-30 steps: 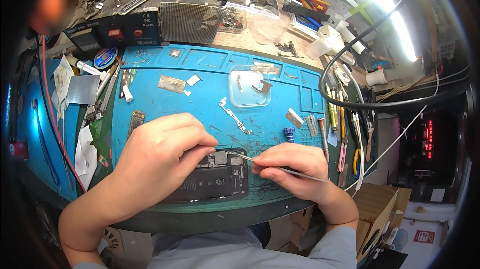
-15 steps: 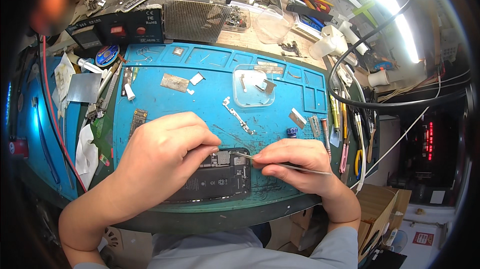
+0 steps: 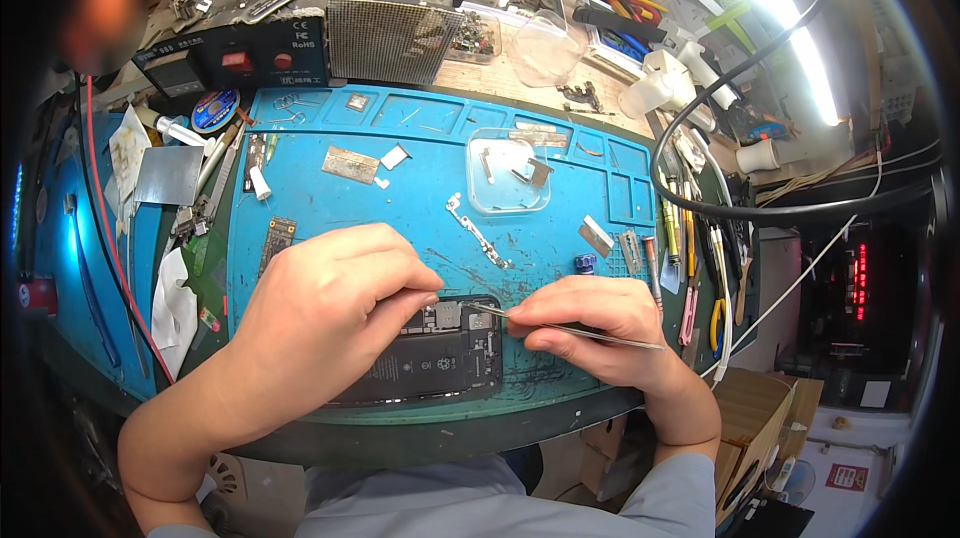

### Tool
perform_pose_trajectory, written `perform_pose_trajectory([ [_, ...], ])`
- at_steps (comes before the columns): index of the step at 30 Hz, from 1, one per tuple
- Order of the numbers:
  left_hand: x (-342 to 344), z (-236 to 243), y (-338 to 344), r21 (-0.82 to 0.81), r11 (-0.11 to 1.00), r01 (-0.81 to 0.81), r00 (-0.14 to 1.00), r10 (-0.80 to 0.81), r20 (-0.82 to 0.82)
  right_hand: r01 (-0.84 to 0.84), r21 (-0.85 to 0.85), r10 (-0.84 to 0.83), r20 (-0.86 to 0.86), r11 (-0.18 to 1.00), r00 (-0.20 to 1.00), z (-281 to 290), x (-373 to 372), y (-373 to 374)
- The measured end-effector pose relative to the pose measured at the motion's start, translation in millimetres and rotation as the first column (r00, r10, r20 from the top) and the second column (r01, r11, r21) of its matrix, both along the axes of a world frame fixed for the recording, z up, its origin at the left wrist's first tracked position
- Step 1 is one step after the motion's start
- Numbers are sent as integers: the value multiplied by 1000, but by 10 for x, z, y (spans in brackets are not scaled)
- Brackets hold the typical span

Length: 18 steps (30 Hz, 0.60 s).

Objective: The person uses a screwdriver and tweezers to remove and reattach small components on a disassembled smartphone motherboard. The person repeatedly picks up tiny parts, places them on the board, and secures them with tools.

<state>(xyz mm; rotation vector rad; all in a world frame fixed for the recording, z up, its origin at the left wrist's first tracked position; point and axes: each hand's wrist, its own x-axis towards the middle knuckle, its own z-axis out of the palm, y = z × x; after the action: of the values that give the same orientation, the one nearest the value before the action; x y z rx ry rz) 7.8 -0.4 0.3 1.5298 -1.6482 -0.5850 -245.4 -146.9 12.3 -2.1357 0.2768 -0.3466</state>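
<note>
An opened phone (image 3: pixel 487 350) lies on the blue work mat near its front edge, its dark battery (image 3: pixel 425 366) and small inner parts exposed. My right hand (image 3: pixel 595 323) grips thin metal tweezers (image 3: pixel 618 339), whose tips reach over the phone's upper inner parts. Above the phone's left part, my left hand (image 3: pixel 330 288) is closed in a pinch, thumb and forefinger together at the inner parts. Whatever sits between those fingers is hidden. Part of the phone's left side is covered by this hand.
Beyond the hands on the blue mat (image 3: pixel 400 213) are a long metal bracket (image 3: pixel 478 233), a clear plastic box (image 3: pixel 508 200) with small parts, and metal plates. Pens, pliers and cables line the right side. A black fan unit (image 3: pixel 390 43) stands behind.
The tweezers and my right hand have shifted very slightly to the right. My left hand and the phone look almost unmoved.
</note>
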Motion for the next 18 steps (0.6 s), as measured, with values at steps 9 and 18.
perform_pose_trajectory([
  [9, -5, 4, -5, 5, 1000, -4, 1000, 4, 11, -3, -2, 3, 20, 1000, 1000, -23, -11, -5],
  [18, -6, 10, -7, 9, 1000, -7, 1000, 6, 3, 5, -1, -5, 31, 1000, 1000, -31, -6, 9],
])
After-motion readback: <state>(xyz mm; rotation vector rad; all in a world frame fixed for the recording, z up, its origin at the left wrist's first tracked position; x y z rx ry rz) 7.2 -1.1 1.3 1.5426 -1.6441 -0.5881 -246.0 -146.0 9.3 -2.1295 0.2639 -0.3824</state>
